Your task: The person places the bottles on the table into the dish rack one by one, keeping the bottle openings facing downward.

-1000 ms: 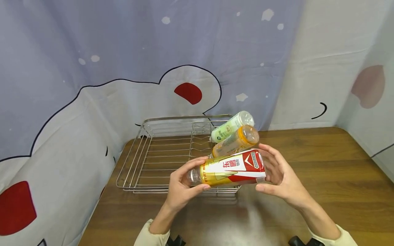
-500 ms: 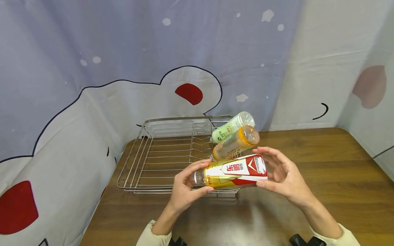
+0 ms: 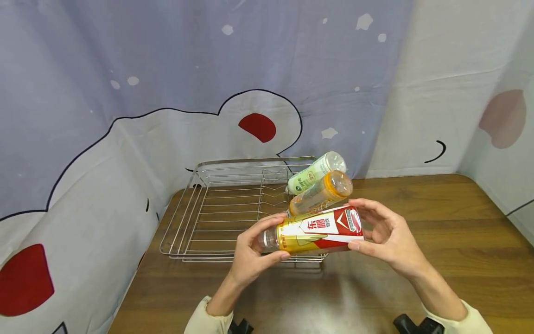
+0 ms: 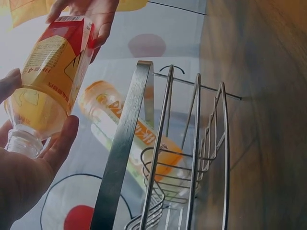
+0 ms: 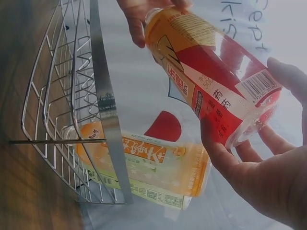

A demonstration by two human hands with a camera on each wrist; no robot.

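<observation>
A drink bottle (image 3: pixel 319 230) with a red, white and gold label is held on its side above the front right corner of the wire rack. My left hand (image 3: pixel 252 255) grips it around the clear neck and shoulder. At the base, my right hand (image 3: pixel 385 236) holds it between thumb and fingers; the right wrist view shows the barcode side of the bottle (image 5: pixel 206 72). Just behind it, an orange-banded clear bottle (image 3: pixel 317 195) and a green-labelled bottle (image 3: pixel 310 176) lean side by side in the rack's right end, bases up and tilted right.
The metal wire dish rack (image 3: pixel 254 160) stands on a brown wooden table (image 3: pixel 434 232), with its wider section left of the two bottles. A patterned cloth (image 3: pixel 167 69) hangs behind the table and along its sides.
The bottle has shifted slightly right and rolled a little. My right thumb, apart from the bottle at first, now presses on its base end. The two bottles in the rack stay put.
</observation>
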